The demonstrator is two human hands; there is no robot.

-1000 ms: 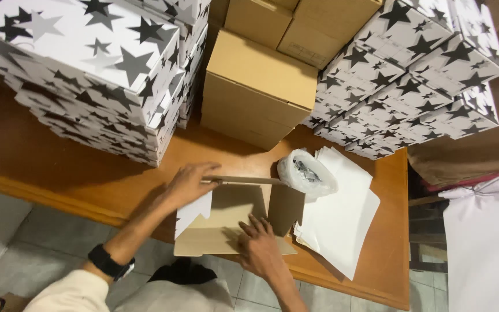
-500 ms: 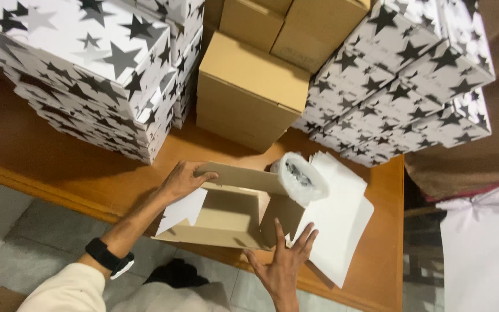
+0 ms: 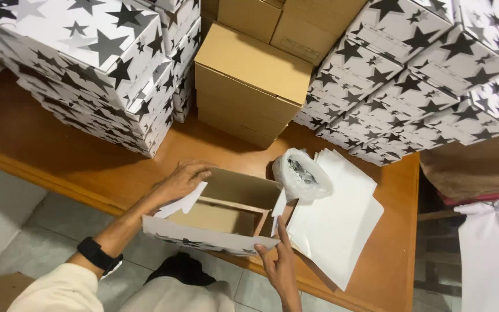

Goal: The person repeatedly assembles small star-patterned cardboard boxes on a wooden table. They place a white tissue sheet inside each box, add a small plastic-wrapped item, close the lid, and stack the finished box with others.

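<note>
At centre frame I see a half-folded star-print box point(image 3: 215, 222) on the wooden worktop point(image 3: 59, 156): left hand point(image 3: 181, 180) pinching its upper-left flap, right hand point(image 3: 277, 263) with open fingers pressed against its lower-right corner.

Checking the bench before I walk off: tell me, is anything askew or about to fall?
The stack of white sheets juts over the table's front edge. The half-folded box overhangs it too, steadied by the left hand and right hand.
</note>
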